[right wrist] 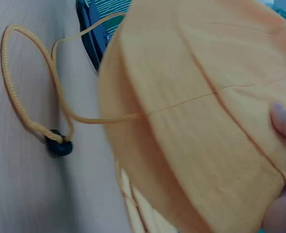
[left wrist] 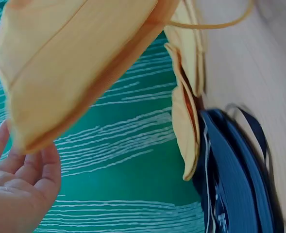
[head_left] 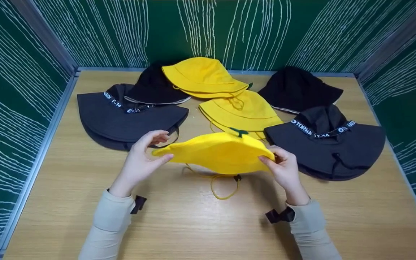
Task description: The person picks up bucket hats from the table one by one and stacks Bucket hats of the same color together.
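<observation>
Green walls (head_left: 164,32) with white squiggly streaks box in a wood-look surface (head_left: 200,231), and it's basically hat city.

Head view first: the held yellow hat (head_left: 215,153) is up off the surface, stretched between both hands, with a green stem (head_left: 241,132) on its upper edge. Right grip (head_left: 284,164) has one end pinched, thumb in front. Left grip (head_left: 143,159) looks loose, thumb at the other tip, fingers curved but not clamped. Below the hat there's one yellow cord (head_left: 223,198) with one black stopper (head_left: 237,177).

Headcount: three yellow (the held one, the back yellow hat (head_left: 200,74), the middle yellow hat (head_left: 244,110)), two black (left black hat (head_left: 154,86), right black hat (head_left: 300,88)) and two charcoal with lettering (left charcoal hat (head_left: 128,121), right charcoal hat (head_left: 356,148)). So seven: six lying down, one held.

Left wrist view: the hat's tip sits against relaxed fingers, no real squeeze that I can see. Two more yellow hats show past it, with dark ones beside them.

Right wrist view: thumb pressed onto the fabric, cord loop and stopper off to the side. My read is that the step in hand is spreading and steadying this hat; next move probably calls for closing the left fingers properly on that loose tip, minding the cord.
</observation>
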### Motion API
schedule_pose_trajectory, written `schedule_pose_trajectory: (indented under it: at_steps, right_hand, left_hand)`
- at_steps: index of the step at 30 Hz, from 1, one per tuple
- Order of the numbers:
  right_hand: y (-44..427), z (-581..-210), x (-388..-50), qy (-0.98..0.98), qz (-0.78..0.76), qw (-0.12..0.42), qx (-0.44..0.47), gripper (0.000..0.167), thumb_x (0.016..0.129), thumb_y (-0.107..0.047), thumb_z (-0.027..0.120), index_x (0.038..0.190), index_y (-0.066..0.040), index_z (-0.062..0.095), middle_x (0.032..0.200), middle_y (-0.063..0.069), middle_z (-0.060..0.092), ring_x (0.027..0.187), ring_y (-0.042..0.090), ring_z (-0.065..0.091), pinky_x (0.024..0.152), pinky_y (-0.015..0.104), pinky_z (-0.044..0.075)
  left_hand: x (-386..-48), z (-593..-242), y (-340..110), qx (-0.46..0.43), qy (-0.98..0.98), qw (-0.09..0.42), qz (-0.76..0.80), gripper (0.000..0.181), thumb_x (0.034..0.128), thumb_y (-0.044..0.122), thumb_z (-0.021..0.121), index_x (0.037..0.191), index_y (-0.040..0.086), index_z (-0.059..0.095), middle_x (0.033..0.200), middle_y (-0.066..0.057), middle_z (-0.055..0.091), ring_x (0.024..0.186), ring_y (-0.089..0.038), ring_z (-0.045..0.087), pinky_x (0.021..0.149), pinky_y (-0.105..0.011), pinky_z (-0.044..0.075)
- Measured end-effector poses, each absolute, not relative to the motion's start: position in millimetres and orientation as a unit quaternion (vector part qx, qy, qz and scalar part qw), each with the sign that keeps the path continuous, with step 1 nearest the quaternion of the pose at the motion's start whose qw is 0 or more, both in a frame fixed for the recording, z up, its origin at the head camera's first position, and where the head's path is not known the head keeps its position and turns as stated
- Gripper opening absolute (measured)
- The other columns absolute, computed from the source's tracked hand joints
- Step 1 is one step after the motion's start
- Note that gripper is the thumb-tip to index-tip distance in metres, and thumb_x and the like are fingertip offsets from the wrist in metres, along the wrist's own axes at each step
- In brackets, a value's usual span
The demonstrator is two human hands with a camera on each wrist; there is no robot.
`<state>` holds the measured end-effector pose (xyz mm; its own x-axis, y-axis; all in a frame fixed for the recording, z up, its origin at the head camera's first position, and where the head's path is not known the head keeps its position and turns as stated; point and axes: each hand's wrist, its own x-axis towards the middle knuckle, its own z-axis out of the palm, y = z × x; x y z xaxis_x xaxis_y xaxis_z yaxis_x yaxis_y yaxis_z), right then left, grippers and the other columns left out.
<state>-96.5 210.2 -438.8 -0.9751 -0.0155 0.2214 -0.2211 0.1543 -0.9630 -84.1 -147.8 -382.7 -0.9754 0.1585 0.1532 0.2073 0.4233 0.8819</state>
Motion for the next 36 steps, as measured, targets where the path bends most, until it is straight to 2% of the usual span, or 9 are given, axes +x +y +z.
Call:
schedule_pose_trajectory:
  at_steps: [6, 11, 16, 18, 20, 25, 27, 32, 36]
  right_hand:
    - [201.4, -430.4, -87.6, -0.77, 0.612, 0.102, 0.15, 0.01, 0.075, 0.019, 0.065, 0.084, 0.015, 0.065, 0.081, -0.014, 0.065, 0.07, 0.004, 0.056, 0.065, 0.014, 0.05]
    - [193.7, -425.3, -84.4, -0.763, 0.604, 0.114, 0.2, 0.015, 0.072, 0.023, 0.065, 0.082, 0.012, 0.065, 0.084, -0.014, 0.065, 0.071, 0.003, 0.056, 0.066, 0.013, 0.05]
    - [190.6, -425.3, -83.2, -0.767, 0.594, 0.117, 0.212, 0.016, 0.073, 0.021, 0.066, 0.084, 0.01, 0.066, 0.086, -0.013, 0.064, 0.074, 0.004, 0.056, 0.068, 0.014, 0.05]
    - [190.8, -426.6, -83.3, -0.775, 0.585, 0.111, 0.21, 0.018, 0.073, 0.019, 0.067, 0.088, 0.009, 0.066, 0.09, -0.014, 0.064, 0.078, 0.003, 0.057, 0.073, 0.013, 0.05]
    - [192.5, -427.8, -83.0, -0.789, 0.569, 0.102, 0.207, 0.024, 0.074, 0.016, 0.069, 0.096, 0.008, 0.066, 0.095, -0.004, 0.067, 0.086, 0.002, 0.058, 0.081, 0.013, 0.049]
    - [202.2, -439.4, -82.6, -0.827, 0.52, 0.07, 0.203, 0.057, 0.069, 0.007, 0.078, 0.121, 0.004, 0.057, 0.117, 0.019, 0.062, 0.11, 0.003, 0.054, 0.098, 0.012, 0.037]
    - [205.7, -446.2, -81.5, -0.835, 0.511, 0.039, 0.201, 0.065, 0.068, 0.004, 0.08, 0.127, 0.003, 0.053, 0.124, 0.017, 0.06, 0.115, 0.009, 0.054, 0.101, 0.012, 0.035]
    - [206.4, -454.4, -77.6, -0.853, 0.482, -0.038, 0.195, 0.047, 0.079, -0.007, 0.074, 0.122, 0.002, 0.058, 0.119, 0.013, 0.064, 0.108, 0.014, 0.059, 0.097, 0.021, 0.043]
    - [200.8, -457.1, -78.2, -0.853, 0.48, -0.025, 0.2, 0.024, 0.085, -0.005, 0.068, 0.107, 0.002, 0.066, 0.102, 0.013, 0.069, 0.092, 0.009, 0.062, 0.085, 0.024, 0.051]
  left_hand:
    - [-71.3, -390.9, -151.2, -0.173, -0.89, -0.024, -0.421, 0.055, 0.0781, 0.016, 0.077, 0.127, 0.005, 0.056, 0.125, -0.01, 0.059, 0.116, -0.026, 0.054, 0.104, -0.043, 0.04]
    - [-62.9, -396.8, -151.1, -0.183, -0.895, -0.011, -0.406, 0.029, 0.0825, 0.014, 0.072, 0.11, 0.004, 0.067, 0.106, -0.007, 0.068, 0.095, -0.021, 0.062, 0.088, -0.039, 0.051]
    - [-59.6, -398.6, -153.4, -0.177, -0.885, 0.028, -0.43, 0.011, 0.0825, 0.007, 0.071, 0.093, 0.004, 0.07, 0.09, -0.005, 0.07, 0.079, -0.014, 0.061, 0.072, -0.032, 0.054]
    - [-59.1, -399.0, -154.2, -0.186, -0.881, 0.048, -0.432, 0.008, 0.0816, 0.005, 0.072, 0.089, 0.004, 0.069, 0.087, -0.005, 0.069, 0.076, -0.013, 0.06, 0.069, -0.03, 0.054]
    - [-58.8, -399.8, -155.4, -0.201, -0.878, 0.073, -0.428, 0.008, 0.0802, 0.003, 0.073, 0.087, 0.005, 0.069, 0.085, -0.004, 0.069, 0.075, -0.013, 0.061, 0.068, -0.028, 0.054]
    - [-56.2, -401.4, -161.4, -0.222, -0.874, 0.105, -0.419, 0.01, 0.0783, -0.001, 0.073, 0.086, 0.007, 0.07, 0.083, -0.002, 0.07, 0.075, -0.013, 0.064, 0.068, -0.027, 0.055]
    - [-54.5, -401.1, -164.4, -0.218, -0.872, 0.101, -0.426, 0.011, 0.0788, -0.001, 0.072, 0.086, 0.007, 0.071, 0.084, -0.001, 0.07, 0.075, -0.013, 0.064, 0.068, -0.027, 0.055]
    - [-50.9, -402.2, -171.9, -0.191, -0.868, 0.088, -0.45, 0.012, 0.0787, -0.003, 0.072, 0.087, 0.006, 0.071, 0.085, -0.002, 0.071, 0.075, -0.013, 0.063, 0.068, -0.025, 0.055]
    - [-47.5, -404.4, -177.7, -0.148, -0.873, 0.061, -0.461, 0.011, 0.0797, 0.0, 0.072, 0.088, 0.007, 0.072, 0.087, -0.002, 0.071, 0.076, -0.01, 0.061, 0.068, -0.024, 0.053]
